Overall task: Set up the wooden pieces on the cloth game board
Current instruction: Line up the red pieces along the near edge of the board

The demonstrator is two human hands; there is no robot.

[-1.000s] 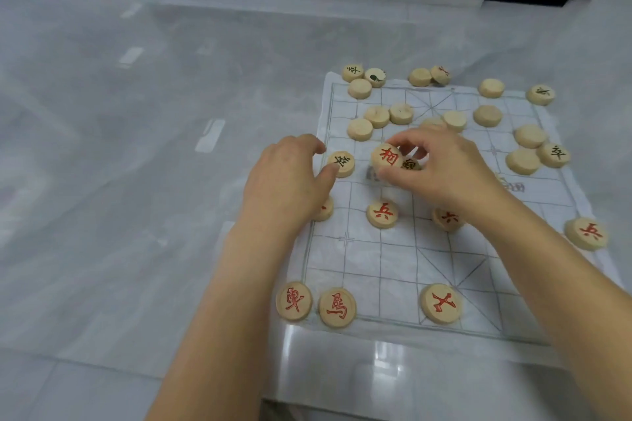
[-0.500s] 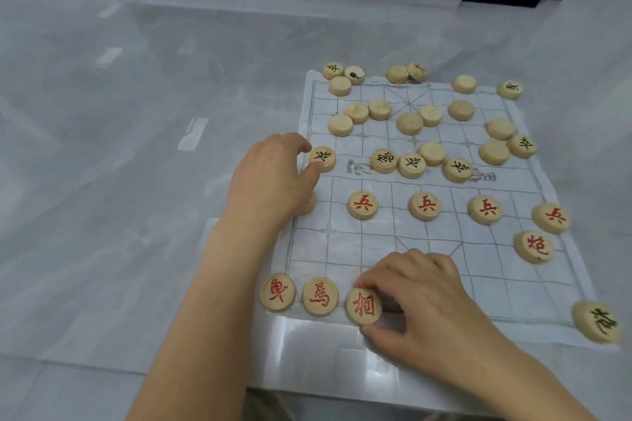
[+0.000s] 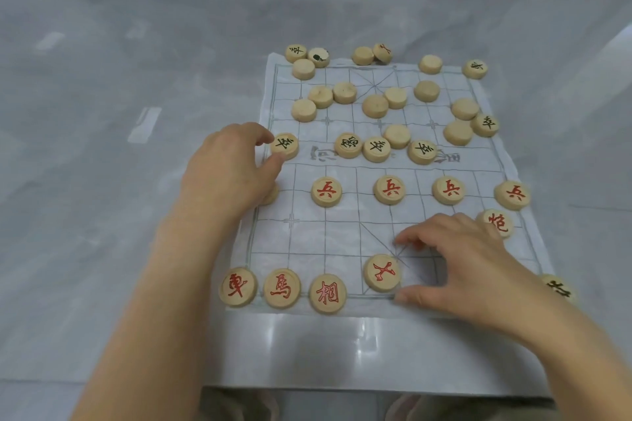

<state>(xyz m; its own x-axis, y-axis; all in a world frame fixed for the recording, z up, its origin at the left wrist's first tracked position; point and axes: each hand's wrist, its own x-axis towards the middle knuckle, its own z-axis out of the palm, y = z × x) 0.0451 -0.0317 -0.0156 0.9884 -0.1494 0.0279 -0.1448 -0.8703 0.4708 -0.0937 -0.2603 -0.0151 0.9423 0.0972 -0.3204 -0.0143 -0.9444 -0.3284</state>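
Left hand (image 3: 225, 169): at the left edge of the cloth board (image 3: 325, 243), mid-frame, with thumb and forefinger pinching the rim of a black-marked piece (image 3: 284, 146); the other fingers are curled under.
Right hand (image 3: 473, 270): lower right of the frame, over the cloth, thumb and fingers spread apart and holding nothing. They bracket the right side of a lone red-marked piece (image 3: 382, 272), which lies face up on the diagonal lines near the board's bottom edge. Whether the thumb touches it cannot be told.
Near row: three red-marked discs (image 3: 282, 288) lie side by side, face up, along the board's bottom left edge.
Soldier row: four matching red pieces (image 3: 390, 190) are evenly spaced across the centre of the frame. A fifth disc (image 3: 272, 195) is mostly hidden under the left hand.
Right flank: another red disc (image 3: 499, 223) sits partly behind the right hand's knuckles. A blurred black-marked disc (image 3: 557, 287) lies at the cloth's lower right corner.
Mid-board: three black-lettered discs (image 3: 376, 149) and a blank one (image 3: 396, 136) are clustered close together.
Far end: scattered discs (image 3: 342, 92), most of them face down, fill the upper part of the board. A few lie just past the cloth's top edge.
Bench (image 3: 342, 352): glossy grey, carrying the cloth.
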